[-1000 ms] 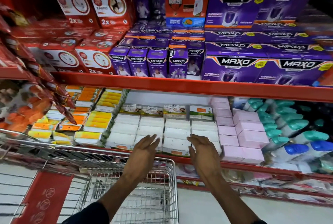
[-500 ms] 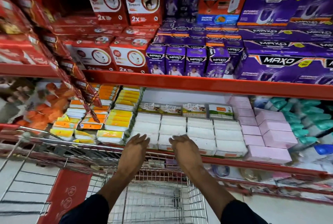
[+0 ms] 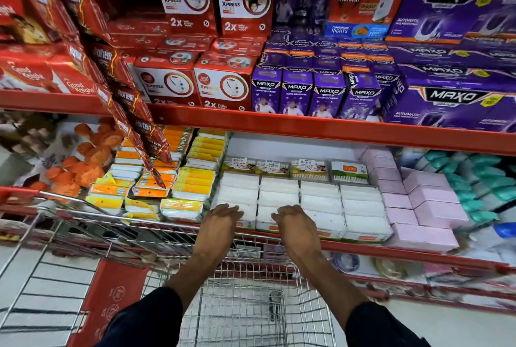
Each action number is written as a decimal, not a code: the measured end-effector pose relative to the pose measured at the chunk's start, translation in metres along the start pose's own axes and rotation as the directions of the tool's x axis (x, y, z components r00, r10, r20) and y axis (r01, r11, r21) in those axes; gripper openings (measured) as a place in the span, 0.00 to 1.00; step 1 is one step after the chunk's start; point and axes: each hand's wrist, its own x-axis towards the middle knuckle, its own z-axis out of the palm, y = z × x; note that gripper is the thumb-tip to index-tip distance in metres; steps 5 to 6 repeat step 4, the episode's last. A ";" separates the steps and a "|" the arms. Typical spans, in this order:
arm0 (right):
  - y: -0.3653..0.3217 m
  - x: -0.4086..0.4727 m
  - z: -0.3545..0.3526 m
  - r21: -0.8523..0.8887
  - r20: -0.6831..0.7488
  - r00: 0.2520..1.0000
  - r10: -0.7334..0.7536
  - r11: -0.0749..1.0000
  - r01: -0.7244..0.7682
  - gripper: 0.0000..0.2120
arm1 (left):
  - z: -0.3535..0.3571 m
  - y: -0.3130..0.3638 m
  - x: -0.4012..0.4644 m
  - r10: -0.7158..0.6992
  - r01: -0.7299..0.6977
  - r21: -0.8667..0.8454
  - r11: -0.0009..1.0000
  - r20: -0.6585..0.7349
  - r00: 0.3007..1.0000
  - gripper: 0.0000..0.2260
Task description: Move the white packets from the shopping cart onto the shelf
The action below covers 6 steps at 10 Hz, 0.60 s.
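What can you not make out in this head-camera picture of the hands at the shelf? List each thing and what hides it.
- Fingertips of the left hand and right hand: curled behind the hands, so any grip on the flat white packets is unclear.
- Small labels on the packs behind: too small to read.
- Silver wire shopping cart: contents partly hidden by both arms.
- Teal-capped bottles: blurred.

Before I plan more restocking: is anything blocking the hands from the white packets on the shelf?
Nothing visible. The left hand and right hand already rest at the front row of white packets, above the cart rim.
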 end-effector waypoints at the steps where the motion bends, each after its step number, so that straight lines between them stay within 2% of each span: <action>1: 0.000 0.000 -0.001 -0.016 0.000 1.000 -0.019 1.000 0.019 0.25 | -0.002 0.001 -0.001 0.004 -0.004 -0.009 1.000 0.045 0.999 0.18; 2: -0.004 -0.004 -0.007 -0.011 -0.007 1.000 -0.019 1.000 0.019 0.22 | -0.011 0.008 -0.008 0.015 -0.013 -0.036 0.999 0.060 0.998 0.18; 3: -0.008 -0.010 -0.022 0.023 -0.130 0.990 -0.052 0.998 0.055 0.21 | -0.027 0.012 -0.014 0.028 -0.031 -0.052 0.998 -0.058 0.998 0.22; 4: -0.017 -0.016 -0.053 0.036 -0.345 0.936 -0.076 0.995 0.094 0.22 | -0.054 0.023 -0.014 0.096 -0.102 -0.014 0.995 -0.218 0.971 0.24; 6: -0.017 -0.016 -0.053 0.036 -0.345 0.936 -0.076 0.995 0.094 0.22 | -0.054 0.023 -0.014 0.096 -0.102 -0.014 0.995 -0.218 0.971 0.24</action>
